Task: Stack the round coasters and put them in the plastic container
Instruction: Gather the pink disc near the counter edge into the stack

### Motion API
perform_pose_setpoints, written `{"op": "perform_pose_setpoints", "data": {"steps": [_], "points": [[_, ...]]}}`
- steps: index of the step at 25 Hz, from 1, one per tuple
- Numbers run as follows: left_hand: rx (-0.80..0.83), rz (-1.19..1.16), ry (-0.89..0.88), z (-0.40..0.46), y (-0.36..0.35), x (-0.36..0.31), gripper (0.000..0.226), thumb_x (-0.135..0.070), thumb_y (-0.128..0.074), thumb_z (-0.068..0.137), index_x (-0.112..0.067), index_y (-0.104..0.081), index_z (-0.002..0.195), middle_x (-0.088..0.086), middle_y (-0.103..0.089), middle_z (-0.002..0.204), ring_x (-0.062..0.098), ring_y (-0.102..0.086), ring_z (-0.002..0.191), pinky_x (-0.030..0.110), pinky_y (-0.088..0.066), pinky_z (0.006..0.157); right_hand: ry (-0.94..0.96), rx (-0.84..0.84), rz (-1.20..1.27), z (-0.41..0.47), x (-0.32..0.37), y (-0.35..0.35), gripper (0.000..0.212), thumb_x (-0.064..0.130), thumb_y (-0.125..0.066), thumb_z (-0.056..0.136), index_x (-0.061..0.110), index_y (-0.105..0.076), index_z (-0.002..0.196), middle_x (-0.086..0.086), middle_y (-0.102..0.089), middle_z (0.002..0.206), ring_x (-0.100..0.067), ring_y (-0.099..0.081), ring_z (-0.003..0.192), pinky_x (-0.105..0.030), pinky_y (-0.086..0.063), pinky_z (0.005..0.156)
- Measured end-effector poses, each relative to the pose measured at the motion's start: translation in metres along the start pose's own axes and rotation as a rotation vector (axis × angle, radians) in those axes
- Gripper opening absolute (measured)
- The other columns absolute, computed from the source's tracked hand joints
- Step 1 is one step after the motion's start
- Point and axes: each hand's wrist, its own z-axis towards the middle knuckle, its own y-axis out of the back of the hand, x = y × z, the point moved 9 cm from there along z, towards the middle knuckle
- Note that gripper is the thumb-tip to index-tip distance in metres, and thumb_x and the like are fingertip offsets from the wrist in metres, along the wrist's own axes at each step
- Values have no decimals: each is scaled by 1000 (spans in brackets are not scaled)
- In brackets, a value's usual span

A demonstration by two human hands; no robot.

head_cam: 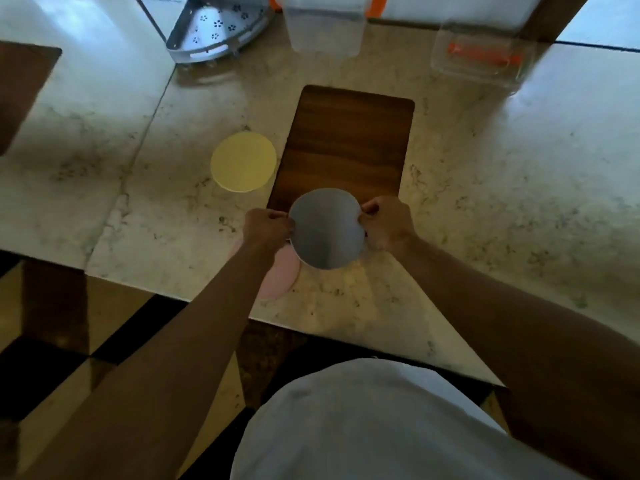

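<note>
**A:** You hold the grey coaster (325, 228) lifted above the near edge of the marble table (485, 188); your left hand (268, 226) pinches its left rim, your right hand (386, 223) its right rim. I can't tell whether more than one disc is in that grip.

**B:** What comes next?

**A:** Probably the pink coaster (282, 277), just below and left of the grey one, half hidden under your left forearm. The left hand is nearer. The yellow coaster (243, 162) lies further out to the left, beside the wooden board (349, 140).

**B:** And the container?

**A:** The plastic container (479, 57) sits at the far right, well apart, past the board. A taller tub (323, 26) and a metal rack (216, 27) stand behind, neither in the path.
</note>
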Motion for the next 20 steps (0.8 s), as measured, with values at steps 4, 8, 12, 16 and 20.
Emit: {"op": "perform_pose_setpoints", "data": {"steps": [4,8,12,16,20], "points": [[-79,-120,108,-27,29,53,5,6,-68,73,1,-68,74,27,-71,87,42,-69,81,53,-58,74,78,129,15,-18,17,-35,10,24,-66,84,15,-71,82,5,-65,72,-7,-58,66,-30,-52,66],[-170,-184,178,-35,64,89,9,9,-66,75,9,-68,83,30,-69,92,43,-69,83,52,-58,74,140,220,-41,-40,35,-75,18,20,-63,83,3,-71,82,-11,-71,80,-24,-66,78,-39,-53,68],[-143,-169,192,-18,88,107,14,10,-65,74,11,-68,87,32,-69,90,42,-69,78,52,-60,70,144,241,-55,-41,50,-103,22,12,-57,80,-9,-64,76,-25,-66,76,-39,-60,74,-40,-48,58],[-29,-126,167,16,106,112,16,15,-66,71,1,-70,79,25,-71,88,39,-68,79,40,-57,63,65,176,-43,-36,59,-127,16,11,-59,84,3,-72,82,-12,-72,82,-26,-65,79,-38,-52,66],[64,70,79,41,110,105,16,7,-65,69,-5,-72,75,19,-72,81,34,-69,79,46,-60,71,-58,77,-38,-36,48,-143,16,14,-57,88,13,-70,97,-2,-70,99,-17,-61,88,-23,-41,72]]}}
